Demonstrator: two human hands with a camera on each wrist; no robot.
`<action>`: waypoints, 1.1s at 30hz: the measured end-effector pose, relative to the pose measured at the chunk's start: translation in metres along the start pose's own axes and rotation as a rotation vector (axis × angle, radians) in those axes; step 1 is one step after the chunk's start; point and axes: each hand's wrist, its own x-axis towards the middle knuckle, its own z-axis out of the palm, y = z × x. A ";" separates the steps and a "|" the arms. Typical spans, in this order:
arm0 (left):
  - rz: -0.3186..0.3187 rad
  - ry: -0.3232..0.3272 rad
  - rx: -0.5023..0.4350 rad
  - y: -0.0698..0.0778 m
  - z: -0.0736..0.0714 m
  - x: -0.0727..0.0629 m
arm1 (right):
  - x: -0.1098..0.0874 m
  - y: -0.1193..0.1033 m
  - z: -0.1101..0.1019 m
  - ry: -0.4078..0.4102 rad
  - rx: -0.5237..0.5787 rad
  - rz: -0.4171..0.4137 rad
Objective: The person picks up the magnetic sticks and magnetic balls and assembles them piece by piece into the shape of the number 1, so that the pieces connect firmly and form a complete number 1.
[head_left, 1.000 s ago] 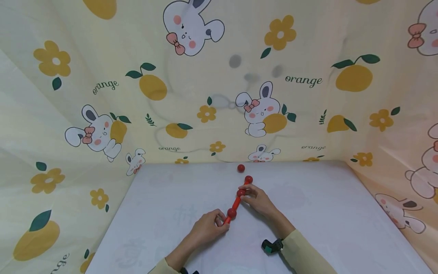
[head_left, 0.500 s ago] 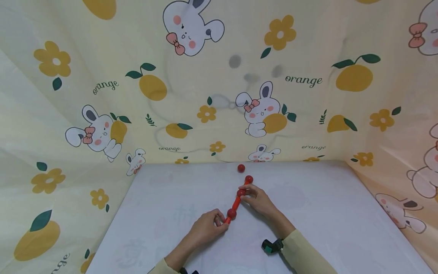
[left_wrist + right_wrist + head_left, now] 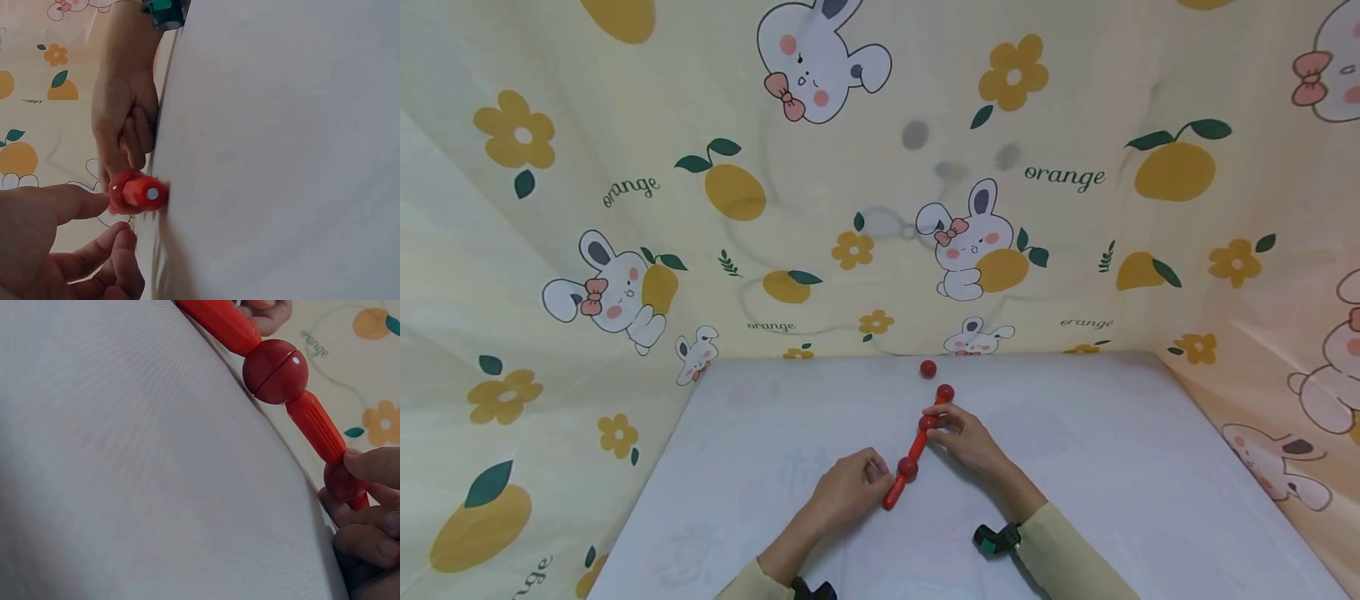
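A chain of red magnetic rods and balls slants across the white table. My right hand (image 3: pixel 970 437) pinches its middle ball (image 3: pixel 343 482) between thumb and fingers. Nearer to me, another ball (image 3: pixel 275 371) joins two orange-red rods. The nearest rod (image 3: pixel 894 492) has a free end, with a round silver tip facing the left wrist camera. My left hand (image 3: pixel 852 486) is just left of this rod, fingers loosely bent and parted, holding nothing; one fingertip is right beside the chain in the left wrist view. A further ball (image 3: pixel 945 392) ends the chain at the far side.
A loose red ball (image 3: pixel 928 368) lies beyond the chain, near the back edge of the white table (image 3: pixel 760 417). A cream cloth (image 3: pixel 850 150) printed with rabbits and oranges hangs behind and along both sides. A dark device (image 3: pixel 996 540) is worn on the right wrist.
My left hand has let go of the nearest rod and shifted slightly left and away, leaving its free end exposed. The right hand and the chain have stayed in place.
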 end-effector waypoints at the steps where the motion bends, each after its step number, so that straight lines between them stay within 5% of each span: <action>1: -0.003 0.001 0.000 0.001 -0.002 0.001 | 0.000 0.000 0.000 0.001 0.000 0.000; 16: -0.035 0.004 -0.002 0.012 -0.020 0.028 | 0.000 -0.001 0.000 0.006 0.004 0.005; 33: 0.033 0.012 -0.023 0.014 -0.026 0.067 | -0.001 -0.002 -0.001 -0.007 0.004 0.018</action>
